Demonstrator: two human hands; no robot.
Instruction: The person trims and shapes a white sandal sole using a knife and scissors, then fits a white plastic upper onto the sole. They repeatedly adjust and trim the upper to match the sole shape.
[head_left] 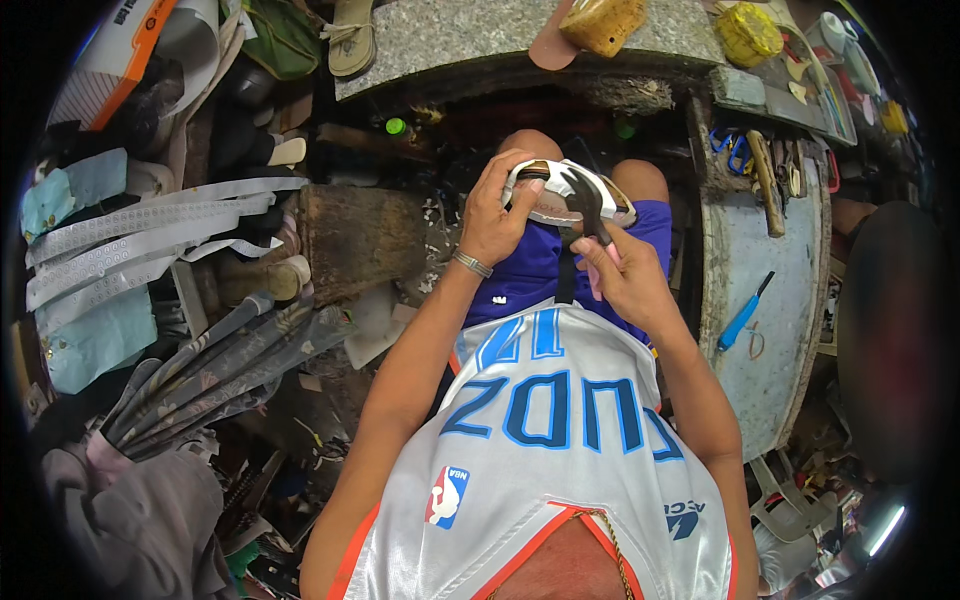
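Over my lap, my left hand (492, 210) grips a white sandal (548, 208) with a pale insole, its thumb lying on the near side. My right hand (628, 278) is closed around the pink handle of what look like pincers (587, 203). Their dark curved head lies against the sandal, near the middle of its strap. Exactly what the jaws bite on is hidden. Part of the sandal's right end shows just beyond my right fingers.
A worn bench (460, 45) ahead carries a beige sandal (352, 40) and a yellow container (603, 25). On the right-hand table (770, 380) lie a blue-handled cutter (742, 318), scissors (738, 152) and a hammer (768, 185). Left are a wooden block (360, 240) and material strips (150, 235).
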